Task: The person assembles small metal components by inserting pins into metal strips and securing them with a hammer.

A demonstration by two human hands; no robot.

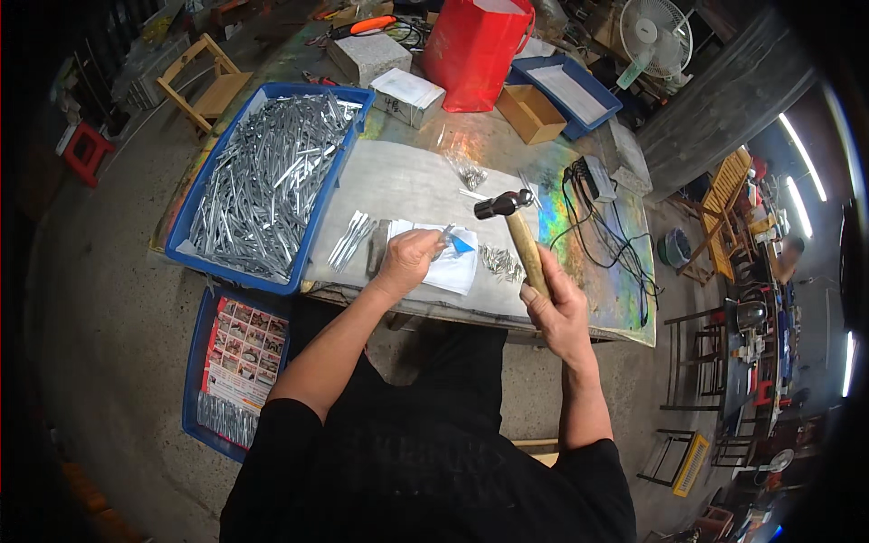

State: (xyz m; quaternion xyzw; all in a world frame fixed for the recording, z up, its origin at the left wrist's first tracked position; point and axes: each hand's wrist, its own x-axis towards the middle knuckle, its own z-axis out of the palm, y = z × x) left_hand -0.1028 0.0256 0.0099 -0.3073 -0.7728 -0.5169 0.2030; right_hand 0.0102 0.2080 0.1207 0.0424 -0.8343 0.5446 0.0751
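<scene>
- On the floor at the far left I see a small red plastic stool (83, 149) and, nearer the bench, a light wooden chair frame (206, 83).
- Below the bench edge sits a blue plastic tray on the floor (192, 362), holding a printed sheet of small pictures and a few metal strips.
- On the bench's left part lies a large blue plastic bin (184, 217), heaped with thin silver metal strips (267, 176).
- Just right of that bin, a small fan of the same silver strips (351, 238) lies loose on the grey work mat (407, 185).
- My left hand (409, 258) rests on a white paper sheet with a blue corner (457, 262); its fingers are curled tight around a small silver metal piece (445, 235), pinning it against the sheet.
- Behind it, at the bench's far edge, stand a white cardboard box (407, 95) and a red paper bag (475, 50).
- A little pile of short silver metal bits (501, 262) lies between my two hands.
- My right hand (554, 312) is wrapped firmly around the wooden handle of a black-headed hammer (505, 204), whose head hangs above the mat, just right of the held piece.
- Further right, black cables (602, 237) trail over the shiny bench top.
</scene>
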